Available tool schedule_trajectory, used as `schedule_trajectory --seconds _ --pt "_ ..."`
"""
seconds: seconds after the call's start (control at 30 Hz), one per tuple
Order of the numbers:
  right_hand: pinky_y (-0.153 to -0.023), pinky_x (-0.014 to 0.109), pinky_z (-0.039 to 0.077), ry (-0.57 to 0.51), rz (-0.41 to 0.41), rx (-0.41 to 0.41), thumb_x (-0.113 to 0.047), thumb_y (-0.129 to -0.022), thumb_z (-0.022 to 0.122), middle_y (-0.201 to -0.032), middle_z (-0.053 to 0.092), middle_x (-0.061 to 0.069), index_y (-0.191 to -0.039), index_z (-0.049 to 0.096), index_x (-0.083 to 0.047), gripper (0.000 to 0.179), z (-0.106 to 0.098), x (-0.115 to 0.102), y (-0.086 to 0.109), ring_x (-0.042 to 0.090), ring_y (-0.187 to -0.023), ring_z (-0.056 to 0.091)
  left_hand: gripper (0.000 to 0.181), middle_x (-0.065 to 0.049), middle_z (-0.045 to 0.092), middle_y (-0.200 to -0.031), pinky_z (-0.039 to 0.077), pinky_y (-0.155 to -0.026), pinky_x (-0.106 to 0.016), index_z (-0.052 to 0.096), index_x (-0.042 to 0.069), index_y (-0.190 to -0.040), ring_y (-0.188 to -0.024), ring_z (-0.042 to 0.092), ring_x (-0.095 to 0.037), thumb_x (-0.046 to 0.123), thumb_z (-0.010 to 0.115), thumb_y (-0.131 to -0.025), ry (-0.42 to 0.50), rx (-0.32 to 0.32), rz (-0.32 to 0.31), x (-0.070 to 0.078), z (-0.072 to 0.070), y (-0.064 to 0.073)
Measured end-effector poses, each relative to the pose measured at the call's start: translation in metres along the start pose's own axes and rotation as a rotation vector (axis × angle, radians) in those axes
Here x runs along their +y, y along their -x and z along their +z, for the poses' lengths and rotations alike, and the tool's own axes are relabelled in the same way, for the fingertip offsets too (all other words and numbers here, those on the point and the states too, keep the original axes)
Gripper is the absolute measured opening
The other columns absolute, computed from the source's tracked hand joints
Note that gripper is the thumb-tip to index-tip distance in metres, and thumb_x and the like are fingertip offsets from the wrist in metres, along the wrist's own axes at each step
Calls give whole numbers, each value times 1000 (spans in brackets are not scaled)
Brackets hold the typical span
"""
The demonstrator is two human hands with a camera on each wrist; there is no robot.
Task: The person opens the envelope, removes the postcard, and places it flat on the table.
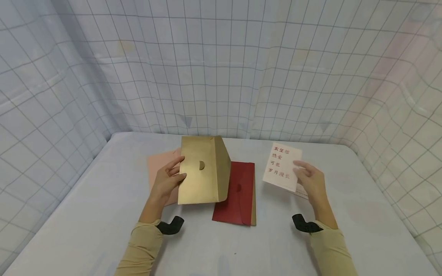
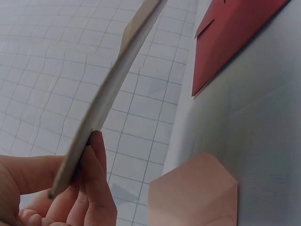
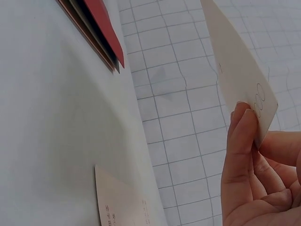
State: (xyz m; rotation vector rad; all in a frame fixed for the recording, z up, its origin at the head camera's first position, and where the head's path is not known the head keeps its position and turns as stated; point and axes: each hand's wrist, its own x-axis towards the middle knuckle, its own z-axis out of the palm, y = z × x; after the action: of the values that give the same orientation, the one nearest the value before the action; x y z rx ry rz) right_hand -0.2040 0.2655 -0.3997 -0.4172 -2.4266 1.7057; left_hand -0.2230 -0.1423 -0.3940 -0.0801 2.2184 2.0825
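A gold envelope (image 1: pixel 197 180) with its flap (image 1: pixel 222 168) raised on the right is pinched at its left edge by my left hand (image 1: pixel 165 182). The left wrist view shows this envelope (image 2: pixel 110 89) edge-on between thumb and fingers. My right hand (image 1: pixel 312 184) pinches a pale card (image 1: pixel 282 166) with red Chinese characters by its right edge. In the right wrist view the card's back (image 3: pixel 244 75) shows small printed rings. Both the envelope and the card are held above the table. Another printed card (image 1: pixel 302 191) lies beneath, mostly hidden in the head view.
A red envelope (image 1: pixel 238 199) lies mid-table, partly over a gold one (image 1: pixel 254 214) and partly behind the held envelope. At the left, a pink envelope (image 1: pixel 157 165) lies under my left hand. Grid-patterned white cloth (image 1: pixel 214 69) stands around the white table (image 1: pixel 86 214).
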Motion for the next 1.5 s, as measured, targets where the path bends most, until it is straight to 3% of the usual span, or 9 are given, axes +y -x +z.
schedule_trajectory --seconds 0.13,0.23,0.33,0.57,0.77,0.97,1.33,1.5 --pt "-70 12 52 -16 -7 14 -21 -95 53 -103 70 0 -133 52 -9 40 -4 1 0 -7 -75 62 64 -3 66 -108 50 -67 -15 37 12 -144 -76 62 3 -7 56 -87 13 3 0 0 -4 0" --pt "-70 12 52 -36 -8 22 -21 -95 54 -84 65 -19 -132 53 -9 40 -7 2 -1 -7 -75 62 64 8 65 -97 50 -66 -14 36 12 -145 -75 61 3 -8 56 -87 26 6 2 1 -6 0" --pt "-69 12 52 -50 -2 25 -21 -95 54 -76 61 -25 -133 52 -8 40 -9 1 -2 -6 -74 62 64 7 66 -97 50 -66 -14 37 12 -144 -75 62 2 -9 55 -87 41 21 0 2 -8 0" --pt "-68 13 52 -81 20 39 -18 -94 54 -76 63 -23 -133 52 -6 41 -14 4 -3 -6 -72 63 64 0 66 -106 51 -67 -13 36 11 -145 -77 62 4 -9 55 -87 64 34 -7 4 -13 1" --pt "-66 14 53 -156 -2 56 -22 -92 60 -85 69 -15 -128 57 -9 39 -19 18 -11 -1 -74 65 66 8 66 -97 51 -67 -13 36 11 -145 -77 63 4 -10 56 -86 87 46 -19 6 -16 1" --pt "-64 16 54 -256 -28 49 -21 -89 63 -79 70 -14 -125 59 -10 37 -22 33 -21 1 -74 67 67 15 63 -90 51 -67 -13 34 11 -146 -77 62 4 -10 56 -86 100 54 -25 7 -20 2" --pt "-63 12 52 -194 60 88 -15 -92 57 -69 64 -22 -131 53 -5 40 -29 15 -10 -4 -68 63 67 19 64 -85 51 -67 -13 34 10 -145 -77 63 3 -11 55 -85 104 72 -7 5 -26 3" --pt "-61 12 51 -272 93 96 -11 -92 57 -67 64 -20 -131 52 -4 40 -34 14 -10 -3 -65 62 66 20 64 -85 51 -67 -13 34 9 -145 -77 64 3 -11 54 -86 107 69 4 6 -27 3"
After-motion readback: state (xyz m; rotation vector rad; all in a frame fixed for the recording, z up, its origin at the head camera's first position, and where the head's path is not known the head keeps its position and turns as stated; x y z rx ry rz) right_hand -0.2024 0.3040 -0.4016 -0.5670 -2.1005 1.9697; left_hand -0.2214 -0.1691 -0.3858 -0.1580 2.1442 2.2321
